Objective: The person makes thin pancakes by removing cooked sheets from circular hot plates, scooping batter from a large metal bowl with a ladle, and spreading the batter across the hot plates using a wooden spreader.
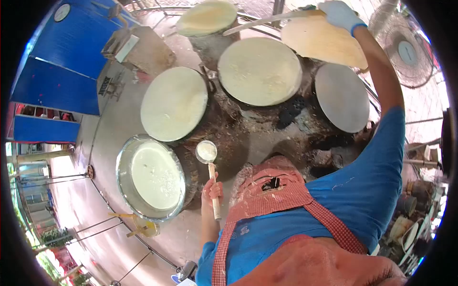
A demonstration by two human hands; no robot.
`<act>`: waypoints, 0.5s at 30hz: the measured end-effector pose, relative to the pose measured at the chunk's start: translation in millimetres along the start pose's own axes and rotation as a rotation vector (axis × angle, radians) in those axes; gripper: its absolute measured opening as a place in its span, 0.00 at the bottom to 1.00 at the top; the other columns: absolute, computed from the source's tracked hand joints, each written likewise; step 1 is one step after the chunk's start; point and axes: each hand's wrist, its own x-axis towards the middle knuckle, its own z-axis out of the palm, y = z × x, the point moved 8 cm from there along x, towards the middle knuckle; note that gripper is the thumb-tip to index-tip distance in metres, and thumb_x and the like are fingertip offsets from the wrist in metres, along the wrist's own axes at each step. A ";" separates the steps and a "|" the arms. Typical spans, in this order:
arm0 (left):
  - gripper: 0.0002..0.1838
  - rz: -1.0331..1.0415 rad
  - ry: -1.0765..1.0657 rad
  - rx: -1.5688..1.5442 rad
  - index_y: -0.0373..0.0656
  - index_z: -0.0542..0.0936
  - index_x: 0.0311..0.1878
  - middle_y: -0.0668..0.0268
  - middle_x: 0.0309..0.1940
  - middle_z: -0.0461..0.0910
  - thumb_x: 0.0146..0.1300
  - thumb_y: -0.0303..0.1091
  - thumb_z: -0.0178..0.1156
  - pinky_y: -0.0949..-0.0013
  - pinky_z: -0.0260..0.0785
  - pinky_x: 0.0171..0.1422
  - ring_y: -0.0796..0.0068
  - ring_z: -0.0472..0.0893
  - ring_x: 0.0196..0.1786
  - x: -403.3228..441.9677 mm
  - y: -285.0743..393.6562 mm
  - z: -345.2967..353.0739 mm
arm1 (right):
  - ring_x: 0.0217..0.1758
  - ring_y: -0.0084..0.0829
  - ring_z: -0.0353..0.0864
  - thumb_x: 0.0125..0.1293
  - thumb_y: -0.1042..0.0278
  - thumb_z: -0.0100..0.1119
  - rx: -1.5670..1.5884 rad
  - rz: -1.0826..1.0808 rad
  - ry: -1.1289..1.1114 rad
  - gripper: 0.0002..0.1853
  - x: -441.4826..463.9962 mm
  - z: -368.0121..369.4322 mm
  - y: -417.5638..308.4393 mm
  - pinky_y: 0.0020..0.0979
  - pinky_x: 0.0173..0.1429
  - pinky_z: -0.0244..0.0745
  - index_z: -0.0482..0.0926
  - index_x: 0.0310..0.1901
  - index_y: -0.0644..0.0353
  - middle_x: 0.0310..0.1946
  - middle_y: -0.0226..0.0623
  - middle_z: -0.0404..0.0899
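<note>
My left hand is closed around the pale handle of a ladle. White batter coats the ladle's round bowl, which is beside a wide metal basin of white batter. At the upper right, my right hand, in a pale glove, grips the end of a long wooden stick. Below that hand is a large thin beige sheet; whether the hand touches it I cannot tell. Pale batter covers the round griddles in the middle, at the left and at the back.
A bare grey griddle stands at the right. Behind it is a round fan. Blue panels and a box-like stand are at the upper left. A yellowish container sits below the basin.
</note>
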 end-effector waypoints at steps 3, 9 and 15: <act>0.18 0.072 0.018 0.070 0.45 0.67 0.58 0.72 0.14 0.55 0.66 0.34 0.43 0.82 0.50 0.12 0.86 0.54 0.12 -5.5 21.0 -4.8 | 0.32 0.44 0.79 0.44 0.67 0.49 0.116 0.076 -0.058 0.12 94.6 -30.2 -39.0 0.41 0.38 0.73 0.78 0.28 0.65 0.27 0.52 0.77; 0.17 0.298 -0.078 0.044 0.43 0.68 0.56 0.72 0.15 0.59 0.65 0.33 0.45 0.84 0.53 0.13 0.89 0.55 0.11 -1.3 17.5 12.8 | 0.26 0.40 0.81 0.42 0.65 0.54 0.545 0.262 -0.131 0.11 275.6 76.2 -0.5 0.39 0.35 0.74 0.82 0.26 0.59 0.23 0.50 0.78; 0.15 0.906 0.238 0.210 0.35 0.69 0.51 0.77 0.12 0.58 0.62 0.30 0.50 0.85 0.54 0.14 0.89 0.55 0.11 0.8 -11.3 62.9 | 0.17 0.25 0.72 0.49 0.70 0.54 1.986 0.577 0.235 0.06 347.3 226.4 -75.6 0.29 0.19 0.65 0.74 0.25 0.63 0.16 0.37 0.72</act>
